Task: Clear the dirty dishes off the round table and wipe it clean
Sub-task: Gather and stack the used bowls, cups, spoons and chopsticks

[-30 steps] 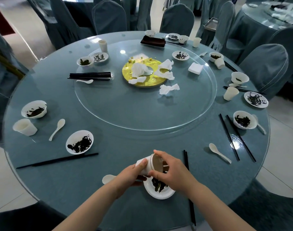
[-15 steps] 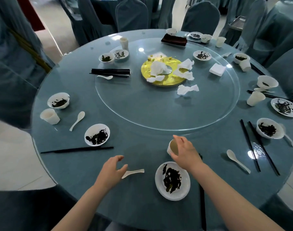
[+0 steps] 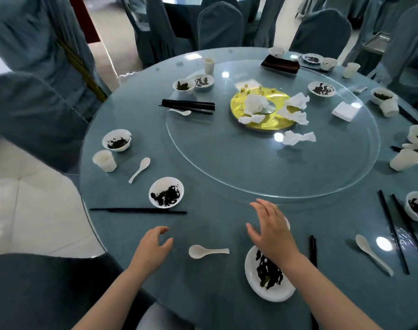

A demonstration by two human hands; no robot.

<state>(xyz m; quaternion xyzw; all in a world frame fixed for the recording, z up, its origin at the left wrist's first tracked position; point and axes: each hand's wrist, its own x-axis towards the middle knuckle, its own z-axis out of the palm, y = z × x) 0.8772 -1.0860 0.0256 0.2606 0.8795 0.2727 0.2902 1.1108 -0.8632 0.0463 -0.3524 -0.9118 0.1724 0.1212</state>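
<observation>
Right hand [image 3: 272, 231] fingers spread above plate [image 3: 253, 279], left hand [image 3: 152, 244] fingers loosely curled, empty, near spoon [image 3: 206, 251]

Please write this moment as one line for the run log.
left hand: open, empty | right hand: open, over cup | spoon: between hands | plate: dirty

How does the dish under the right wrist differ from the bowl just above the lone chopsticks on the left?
The near dish is a shallow, flat plate; the left bowl is deeper with raised walls. The right hand partly covers the plate, while the bowl lies fully exposed beside the black chopsticks. Both are white and hold dark leafy scraps.
</observation>
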